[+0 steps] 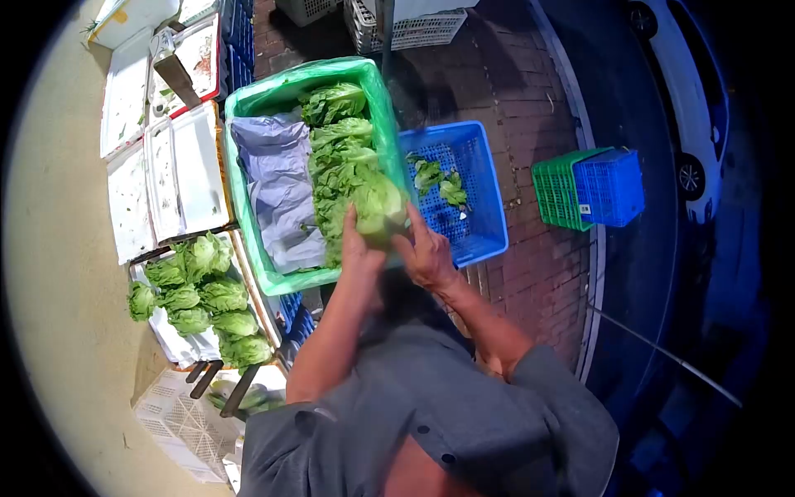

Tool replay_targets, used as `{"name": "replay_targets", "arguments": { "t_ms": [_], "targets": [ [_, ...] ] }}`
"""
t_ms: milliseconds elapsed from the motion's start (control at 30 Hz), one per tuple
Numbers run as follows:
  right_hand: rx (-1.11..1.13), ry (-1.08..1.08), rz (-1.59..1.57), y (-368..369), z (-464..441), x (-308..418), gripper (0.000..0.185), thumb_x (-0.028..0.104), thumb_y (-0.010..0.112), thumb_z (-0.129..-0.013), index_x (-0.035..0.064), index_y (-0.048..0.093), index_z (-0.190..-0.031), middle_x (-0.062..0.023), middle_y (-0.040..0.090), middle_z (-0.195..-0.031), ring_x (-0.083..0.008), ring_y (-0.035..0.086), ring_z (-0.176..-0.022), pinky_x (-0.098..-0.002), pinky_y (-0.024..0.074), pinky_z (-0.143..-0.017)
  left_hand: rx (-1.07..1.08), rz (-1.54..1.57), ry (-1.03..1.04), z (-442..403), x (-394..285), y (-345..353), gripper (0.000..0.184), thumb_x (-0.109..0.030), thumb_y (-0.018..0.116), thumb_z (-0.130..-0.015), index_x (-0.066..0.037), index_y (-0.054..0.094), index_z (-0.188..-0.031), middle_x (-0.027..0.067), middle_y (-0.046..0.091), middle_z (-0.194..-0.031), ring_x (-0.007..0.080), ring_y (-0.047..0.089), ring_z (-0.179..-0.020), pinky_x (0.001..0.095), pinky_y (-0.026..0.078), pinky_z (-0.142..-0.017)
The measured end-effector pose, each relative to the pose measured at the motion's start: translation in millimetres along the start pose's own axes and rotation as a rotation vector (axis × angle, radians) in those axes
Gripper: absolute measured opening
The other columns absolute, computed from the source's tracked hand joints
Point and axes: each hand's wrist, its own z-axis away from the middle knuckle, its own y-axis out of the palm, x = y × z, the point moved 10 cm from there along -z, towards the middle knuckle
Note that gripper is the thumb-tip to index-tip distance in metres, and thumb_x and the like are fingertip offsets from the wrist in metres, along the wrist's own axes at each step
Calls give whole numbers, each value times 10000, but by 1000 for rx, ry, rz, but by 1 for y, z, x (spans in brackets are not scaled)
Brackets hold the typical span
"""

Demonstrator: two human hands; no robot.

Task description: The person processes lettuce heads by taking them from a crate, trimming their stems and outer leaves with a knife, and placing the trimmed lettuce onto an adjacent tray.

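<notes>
Between my two hands is a pale green head of lettuce point(381, 207), held over the right side of a crate lined with green plastic point(383, 108). My left hand point(362, 248) grips its left side, and my right hand point(426, 253) is curled against its right side. Along the crate's right half runs a row of lettuce heads point(344, 153). Crumpled pale paper point(277, 182) covers the left half. To the right of the crate, a blue basket point(489, 190) holds several loose lettuce leaves point(439, 182).
On the left, several lettuce heads point(199, 290) lie on a white tray, below white foam lids point(199, 174). A green crate point(559, 190) and a blue crate point(609, 189) stand near the kerb. Farther right is a white car point(683, 91). White crates point(414, 33) are at the top.
</notes>
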Motion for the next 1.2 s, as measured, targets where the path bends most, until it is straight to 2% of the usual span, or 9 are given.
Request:
{"name": "replay_targets", "arguments": {
  "t_ms": [100,200,400,500,600,1100,1200],
  "targets": [
    [-8,-65,33,-1,-2,1,681,265,672,-881,-49,383,-1411,-268,650,-1001,-425,661,-822,-466,523,-687,8,31,-1,1,2,-3,470,-401,544,-967,-79,565,-1309,115,613,-1291,303,586,-1168,450,463,-1035],
    [-25,-121,71,-1,-2,4,689,285,669,-885,-49,383,-1415,-262,657,-934,-424,659,-782,-473,514,-653,-11,29,-14,8,4,1,473,-403,543,-968,-75,560,-1310,118,611,-1290,304,584,-1171,455,460,-1038],
    [26,-54,46,7,4,-6,712,300,667,-889,-49,364,-1431,-248,658,-844,-437,647,-729,-490,497,-628,-12,-7,15,3,3,-8,498,-411,551,-965,-67,544,-1325,125,605,-1297,312,580,-1173,466,456,-1041],
    [19,-54,11,6,6,-6,717,299,664,-893,-50,354,-1437,-244,658,-841,-438,646,-731,-491,495,-625,-13,-51,30,0,4,-9,579,-495,445,-985,-66,485,-1372,155,544,-1346,346,525,-1209,522,400,-1053],
    [9,-65,25,5,7,-3,722,299,664,-894,-49,347,-1441,-242,658,-837,-437,646,-731,-494,492,-621,-23,2,-9,3,7,-12,524,-427,559,-961,-61,534,-1335,141,594,-1309,326,573,-1179,488,445,-1047],
    [-26,-130,94,3,7,-2,672,280,674,-887,-41,405,-1413,-230,655,-792,-408,651,-688,-474,494,-588,-19,-22,-61,-2,12,-16,534,-454,507,-975,-65,532,-1338,140,593,-1313,322,575,-1180,495,445,-1044],
    [27,-99,113,1,5,-2,657,275,667,-889,-25,413,-1415,-233,657,-804,-405,653,-693,-471,500,-594,-42,-62,-43,-5,12,-19,555,-494,431,-991,-75,522,-1343,138,578,-1312,323,547,-1182,489,406,-1055]
  ]
}}
